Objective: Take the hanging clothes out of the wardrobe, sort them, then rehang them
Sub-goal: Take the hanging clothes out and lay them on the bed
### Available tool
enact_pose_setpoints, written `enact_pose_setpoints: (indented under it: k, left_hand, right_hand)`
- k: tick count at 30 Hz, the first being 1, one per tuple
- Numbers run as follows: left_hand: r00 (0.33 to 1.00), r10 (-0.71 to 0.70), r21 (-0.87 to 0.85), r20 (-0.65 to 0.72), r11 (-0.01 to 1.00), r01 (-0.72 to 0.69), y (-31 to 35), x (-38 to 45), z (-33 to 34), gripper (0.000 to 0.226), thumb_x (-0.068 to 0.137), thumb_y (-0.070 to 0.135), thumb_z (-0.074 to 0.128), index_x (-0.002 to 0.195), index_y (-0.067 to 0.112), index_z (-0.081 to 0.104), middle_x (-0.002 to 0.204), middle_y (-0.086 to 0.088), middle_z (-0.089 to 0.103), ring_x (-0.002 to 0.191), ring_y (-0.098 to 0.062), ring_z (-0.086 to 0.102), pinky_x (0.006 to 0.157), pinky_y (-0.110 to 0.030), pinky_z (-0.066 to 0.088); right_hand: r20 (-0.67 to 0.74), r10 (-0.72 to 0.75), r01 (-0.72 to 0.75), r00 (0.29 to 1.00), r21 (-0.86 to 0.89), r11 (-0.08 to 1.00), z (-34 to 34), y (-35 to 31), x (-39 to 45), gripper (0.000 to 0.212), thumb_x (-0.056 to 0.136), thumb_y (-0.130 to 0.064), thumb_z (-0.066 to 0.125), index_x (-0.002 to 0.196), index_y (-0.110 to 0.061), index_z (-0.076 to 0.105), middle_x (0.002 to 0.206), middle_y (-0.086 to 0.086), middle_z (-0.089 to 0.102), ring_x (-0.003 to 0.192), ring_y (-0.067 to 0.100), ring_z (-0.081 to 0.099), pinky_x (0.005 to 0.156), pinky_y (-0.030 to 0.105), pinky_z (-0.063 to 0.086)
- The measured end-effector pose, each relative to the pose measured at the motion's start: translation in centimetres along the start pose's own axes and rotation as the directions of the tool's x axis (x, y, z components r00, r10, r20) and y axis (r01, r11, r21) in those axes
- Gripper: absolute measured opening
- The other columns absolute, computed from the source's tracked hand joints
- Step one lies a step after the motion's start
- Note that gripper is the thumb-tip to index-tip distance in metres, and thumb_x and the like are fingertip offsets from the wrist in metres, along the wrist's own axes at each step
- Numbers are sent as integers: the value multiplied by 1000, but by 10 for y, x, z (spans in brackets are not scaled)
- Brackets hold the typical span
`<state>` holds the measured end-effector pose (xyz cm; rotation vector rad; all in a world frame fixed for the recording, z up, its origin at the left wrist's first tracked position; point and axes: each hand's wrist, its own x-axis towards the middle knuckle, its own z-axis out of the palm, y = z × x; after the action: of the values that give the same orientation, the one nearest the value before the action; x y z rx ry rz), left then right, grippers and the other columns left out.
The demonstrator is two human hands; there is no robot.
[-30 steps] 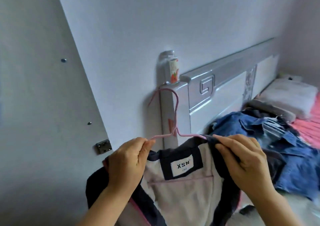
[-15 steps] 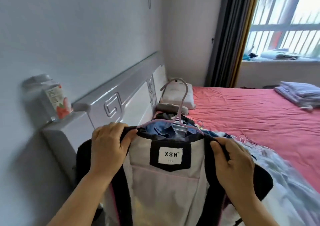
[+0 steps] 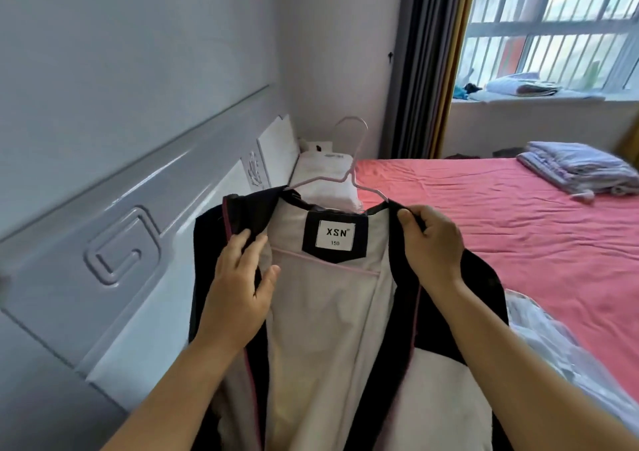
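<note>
1. The dark jacket (image 3: 345, 312) hangs open on a pink wire hanger (image 3: 349, 177), held up over the bed (image 3: 484, 229) beside the headboard (image 3: 121, 243) — pale lining and "XSN 150" label facing the camera.
2. The left hand (image 3: 238, 288) grips the jacket's left front edge, thumb on the lining.
3. The right hand (image 3: 432, 243) pinches the collar's right side.
4. Folded bedding (image 3: 581, 170) lies farther along the bed — well apart.

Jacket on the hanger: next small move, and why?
Probably the left hand pulls its side of the jacket up over the hanger. That hanger arm shows bare above the folded-over collar, while the right hand pinches its shoulder close under the wire.
</note>
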<state>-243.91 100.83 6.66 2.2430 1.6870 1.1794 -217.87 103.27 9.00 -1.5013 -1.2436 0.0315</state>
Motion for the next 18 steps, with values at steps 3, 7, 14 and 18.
enact_pose_setpoints:
  k: [3,7,14,18]
  left_hand:
    - [989,-88,36,122,996,84,-18,22,45,49,93,33,50,137,12,47,149,-5,34,140,-21,25,110,-31,23]
    - [930,-240,115,279,970,216,-41,47,108,48,95,29,51,141,19,40,154,3,25,143,-12,16,113,-26,14]
    - [734,-459,269,500,888,372,-68,65,194,52,97,39,43,146,29,28,157,11,9,144,-6,6,115,-26,14]
    - [645,-509,326,570,861,391,-78,70,232,54,97,42,43,147,29,26,157,13,7,143,-6,10,115,-26,17]
  right_hand:
    - [116,82,-76,990,-48,996,53,58,40,16,91,-23,58,86,-12,68,79,4,67,84,28,60,82,31,29]
    - [211,196,-164,958,-158,974,121,145,76,19,93,-22,55,92,-8,68,92,12,69,92,31,60,82,30,23]
    - [296,352,-237,888,-362,901,204,262,101,22,95,-23,49,94,-8,65,101,16,65,97,32,56,83,34,22]
    - [381,465,-229,799,-522,821,229,312,91,22,97,-24,44,100,-13,63,107,13,63,105,30,53,84,35,20]
